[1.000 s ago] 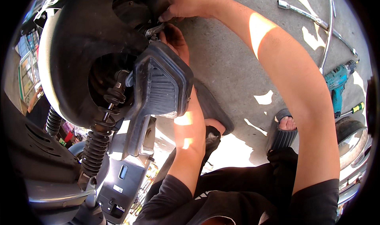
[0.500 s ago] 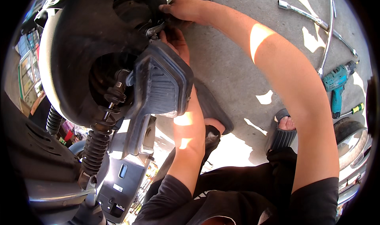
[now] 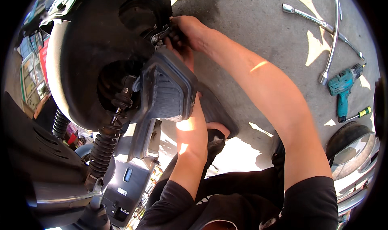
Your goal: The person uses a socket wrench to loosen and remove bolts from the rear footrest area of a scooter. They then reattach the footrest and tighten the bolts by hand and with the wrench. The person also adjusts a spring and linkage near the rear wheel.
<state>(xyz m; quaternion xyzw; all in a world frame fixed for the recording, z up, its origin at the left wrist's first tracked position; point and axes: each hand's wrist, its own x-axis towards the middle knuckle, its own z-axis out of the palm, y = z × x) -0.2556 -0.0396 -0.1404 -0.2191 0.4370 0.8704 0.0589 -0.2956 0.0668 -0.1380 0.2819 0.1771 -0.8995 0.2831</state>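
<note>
My right hand (image 3: 189, 31) is closed, its curled fingers at the edge of a motor scooter's black rear fender (image 3: 76, 68). A short silver wrench (image 3: 162, 35) runs from those fingers to a fitting inside the fender's edge. Just below, my left hand (image 3: 184, 54) reaches up behind the black air filter box (image 3: 167, 90). Its fingers are bent against the fitting, and what they grip is hidden. Left of the box stands a shock absorber with a black coil spring (image 3: 106, 149).
On the concrete at right lie a chrome cross-shaped lug wrench (image 3: 330, 36), a teal cordless drill (image 3: 343, 90) and a yellow-handled screwdriver (image 3: 363, 112). A tyre (image 3: 343, 137) stands below them. My sandalled foot (image 3: 218, 129) is beside the left forearm. A black plastic panel (image 3: 123, 185) is at lower left.
My right hand has come down and slightly right, closer to my left hand, and the wrench's handle has swung with it. The right elbow has moved inward. The left hand has barely shifted.
</note>
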